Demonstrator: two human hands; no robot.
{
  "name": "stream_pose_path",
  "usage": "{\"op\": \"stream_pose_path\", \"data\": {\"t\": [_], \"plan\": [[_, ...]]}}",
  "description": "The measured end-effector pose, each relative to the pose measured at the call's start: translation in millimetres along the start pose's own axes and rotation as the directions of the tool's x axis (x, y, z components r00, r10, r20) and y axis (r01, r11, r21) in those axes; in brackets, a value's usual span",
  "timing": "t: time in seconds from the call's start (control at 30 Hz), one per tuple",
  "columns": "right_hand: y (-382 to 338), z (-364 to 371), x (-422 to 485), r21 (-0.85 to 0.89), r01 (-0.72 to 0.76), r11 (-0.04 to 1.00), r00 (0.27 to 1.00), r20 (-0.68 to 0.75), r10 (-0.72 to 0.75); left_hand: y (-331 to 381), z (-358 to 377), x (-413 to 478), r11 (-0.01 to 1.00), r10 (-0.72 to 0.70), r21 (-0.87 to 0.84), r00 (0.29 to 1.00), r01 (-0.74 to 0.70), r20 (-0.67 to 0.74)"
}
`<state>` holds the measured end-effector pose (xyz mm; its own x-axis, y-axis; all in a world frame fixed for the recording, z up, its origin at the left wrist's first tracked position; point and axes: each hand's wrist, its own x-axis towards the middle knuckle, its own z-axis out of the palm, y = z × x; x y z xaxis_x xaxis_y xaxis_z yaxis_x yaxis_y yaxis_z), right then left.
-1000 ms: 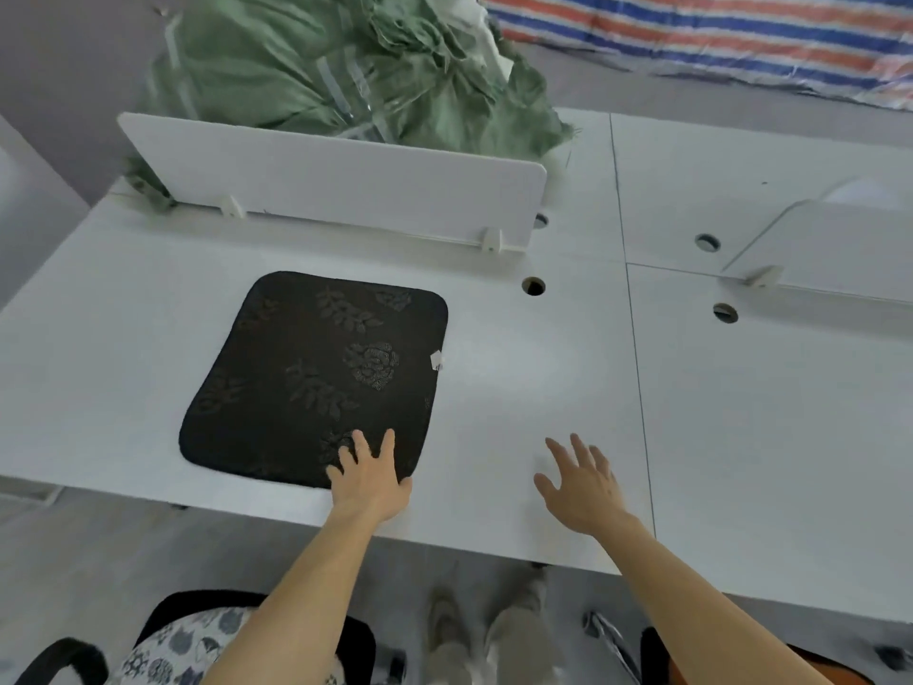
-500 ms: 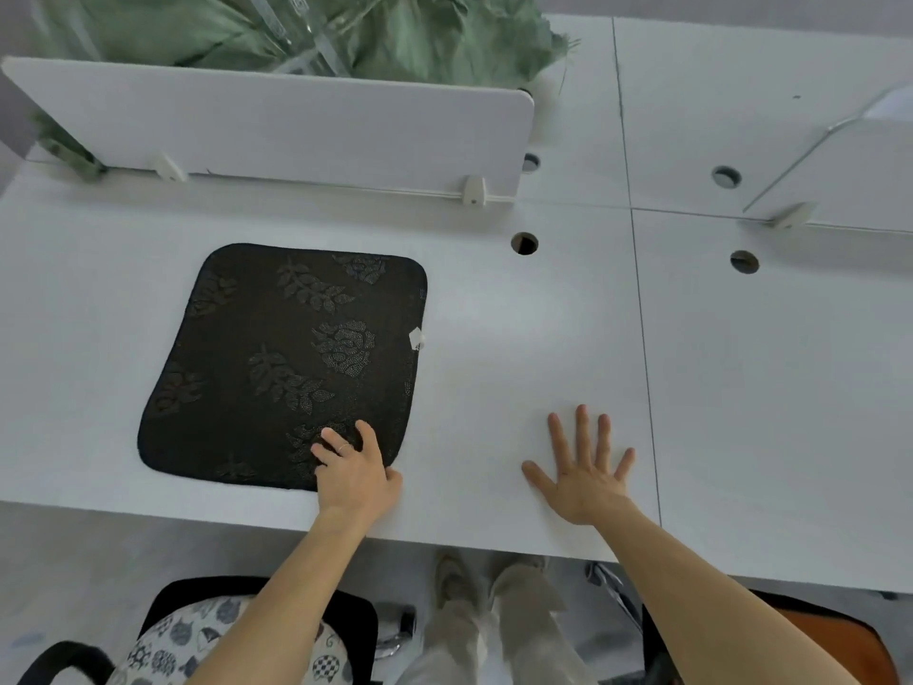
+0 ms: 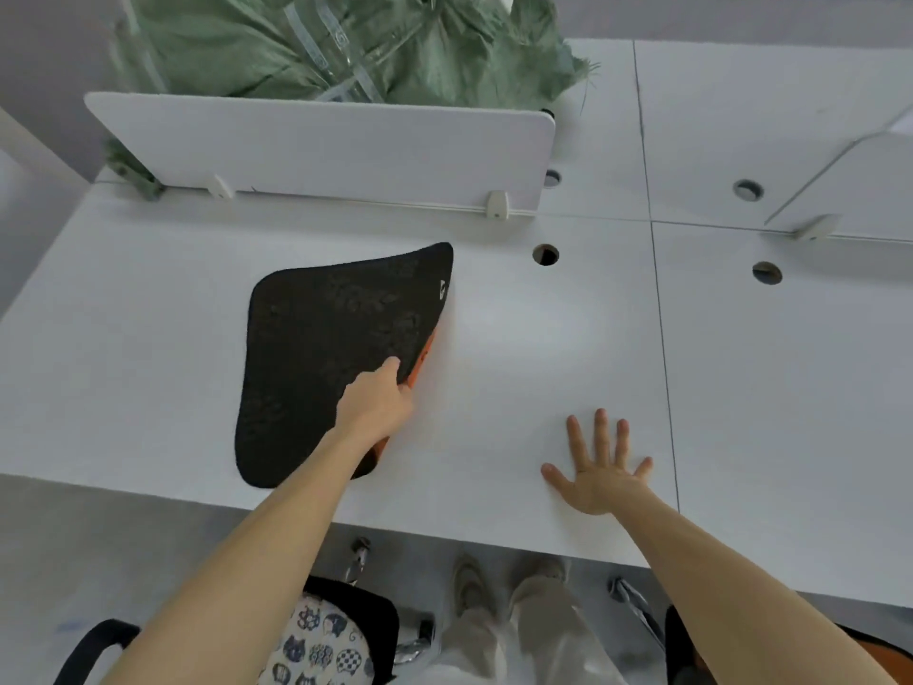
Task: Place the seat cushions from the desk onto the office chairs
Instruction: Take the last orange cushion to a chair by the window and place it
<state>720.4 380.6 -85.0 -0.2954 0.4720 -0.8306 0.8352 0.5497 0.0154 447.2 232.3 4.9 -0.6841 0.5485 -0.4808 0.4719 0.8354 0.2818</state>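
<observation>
A black seat cushion (image 3: 326, 348) with a faint leaf pattern and an orange underside lies on the white desk (image 3: 543, 368). My left hand (image 3: 378, 400) grips its right edge and has that side lifted, so the orange underside shows. My right hand (image 3: 600, 467) rests flat on the desk with fingers spread, well to the right of the cushion. Below the desk edge, a black office chair (image 3: 375, 615) at lower left carries a white cushion (image 3: 316, 645) with cat prints. Another chair (image 3: 691, 645) with an orange seat shows at lower right.
A white divider panel (image 3: 321, 145) stands behind the cushion, with a green sack (image 3: 346, 42) beyond it. Cable holes (image 3: 546, 253) dot the desk. A second divider (image 3: 850, 185) stands at far right. My legs and shoes (image 3: 494, 585) are between the two chairs.
My left hand has closed on the cushion's right edge and raised it, tilting the cushion and exposing its orange underside. My right hand stays flat on the desk.
</observation>
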Motion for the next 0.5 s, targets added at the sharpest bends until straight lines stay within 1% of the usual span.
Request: {"op": "stream_pose_path", "data": {"t": [0.07, 0.1, 0.13, 0.17, 0.2, 0.23, 0.3, 0.4, 0.47, 0.5], "plan": [[-2, -12, -8, 0.006, 0.018, 1.0, 1.0, 0.024, -0.018, 15, -26, -8, 0.962, 0.0, -0.272, 0.997, -0.019, -0.072], [-1, -17, -10, 0.027, 0.024, 0.999, 0.999, 0.03, -0.025, 22, -37, -13, 0.91, -0.006, -0.412, 0.995, -0.038, -0.104], [2, -23, -9, 0.061, 0.03, 0.998, 0.999, 0.043, -0.033, 28, -47, -20, 0.836, -0.019, -0.546, 0.993, -0.05, -0.12], [6, -30, -10, 0.115, 0.036, 0.993, 0.998, 0.054, -0.043, 33, -57, -27, 0.735, -0.033, -0.675, 0.992, -0.057, -0.119], [12, -33, -7, 0.18, 0.034, 0.983, 0.997, 0.058, -0.045, 35, -66, -34, 0.622, -0.051, -0.781, 0.992, -0.057, -0.113], [15, -39, -8, 0.256, 0.035, 0.966, 0.997, 0.056, -0.051, 36, -75, -41, 0.522, -0.068, -0.851, 0.992, -0.059, -0.11], [15, -55, -20, 0.457, -0.002, 0.889, 0.997, 0.072, -0.035, 30, -81, -48, 0.385, -0.111, -0.921, 0.988, -0.052, -0.103], [6, -73, -49, 0.709, -0.032, 0.705, 0.999, 0.051, -0.007, 9, -75, -52, 0.202, -0.208, -0.979, 0.977, 0.005, -0.038], [4, -70, -53, 0.804, -0.048, 0.593, 0.998, 0.057, 0.004, -8, -60, -54, 0.11, -0.27, -0.991, 0.962, 0.072, 0.04], [2, -66, -52, 0.823, -0.061, 0.564, 0.997, 0.071, 0.004, -17, -48, -53, 0.083, -0.304, -0.99, 0.949, 0.116, 0.085]]}}
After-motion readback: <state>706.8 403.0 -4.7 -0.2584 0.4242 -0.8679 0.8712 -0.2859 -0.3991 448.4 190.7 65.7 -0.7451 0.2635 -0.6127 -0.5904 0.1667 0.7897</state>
